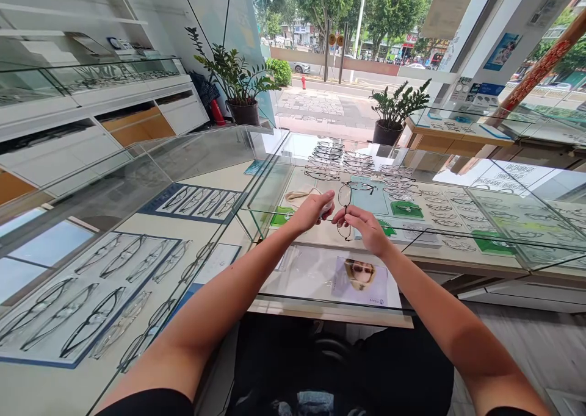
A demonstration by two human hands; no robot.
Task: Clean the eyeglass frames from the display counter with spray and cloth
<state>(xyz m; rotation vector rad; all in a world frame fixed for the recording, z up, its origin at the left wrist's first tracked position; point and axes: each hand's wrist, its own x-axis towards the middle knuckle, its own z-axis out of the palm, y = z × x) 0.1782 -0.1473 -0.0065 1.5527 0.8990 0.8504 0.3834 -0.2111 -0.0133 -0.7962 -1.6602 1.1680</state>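
Note:
Above the glass counter, my right hand pinches a thin-framed pair of eyeglasses near the bridge. The frame is turned on end, one lens above my fingers and the other below; a temple sticks out to the right. Just left of it, my left hand is closed, thumb on top, around a small whitish thing that my fingers mostly hide. A beige cloth lies on the counter behind my left hand. Rows of eyeglasses are laid out beyond the hands.
The glass showcase has hard edges around my forearms. Trays of glasses sit under glass at left. Green cases and a purple leaflet are displayed at right and below. Potted plants stand by the window.

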